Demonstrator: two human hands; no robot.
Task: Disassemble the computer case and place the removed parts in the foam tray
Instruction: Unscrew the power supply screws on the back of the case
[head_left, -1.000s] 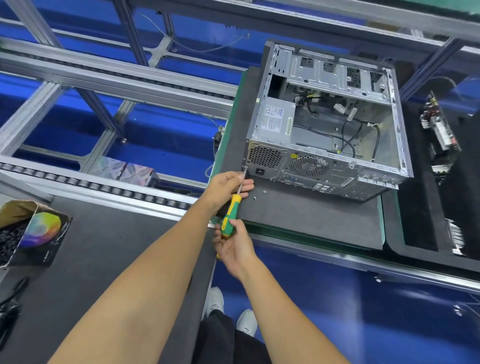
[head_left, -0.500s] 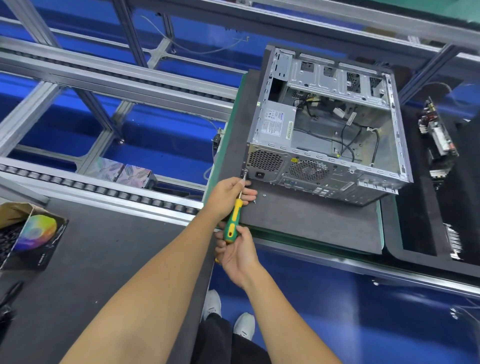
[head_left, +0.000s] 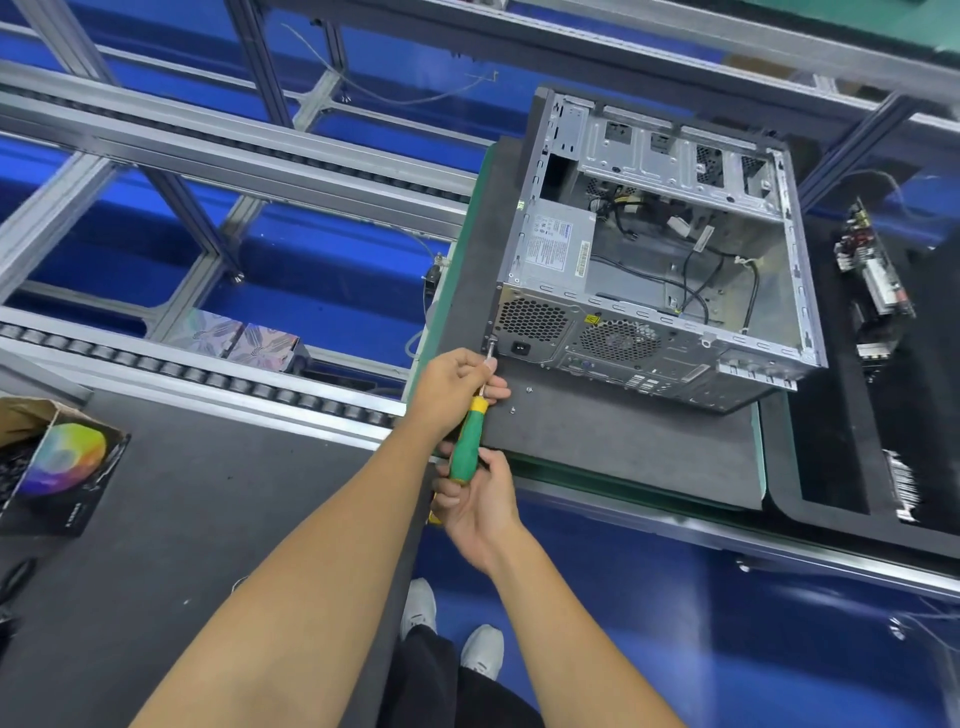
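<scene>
My right hand is wrapped around the green and yellow handle of the screwdriver, and my left hand pinches the thin metal shaft near its tip, steadying it against a screw at the lower left corner of the computer case. I judge the main risk to be the tip slipping out of the screw head if I turn without pushing straight in; that could chew the head or jab my left fingers, which sit right beside it. The screw could also drop and roll once it comes free, as two loose screws already lie on the grey mat just past my left hand. The case stands directly ahead of both hands, open side up, and the black foam tray lies well off to the right.
</scene>
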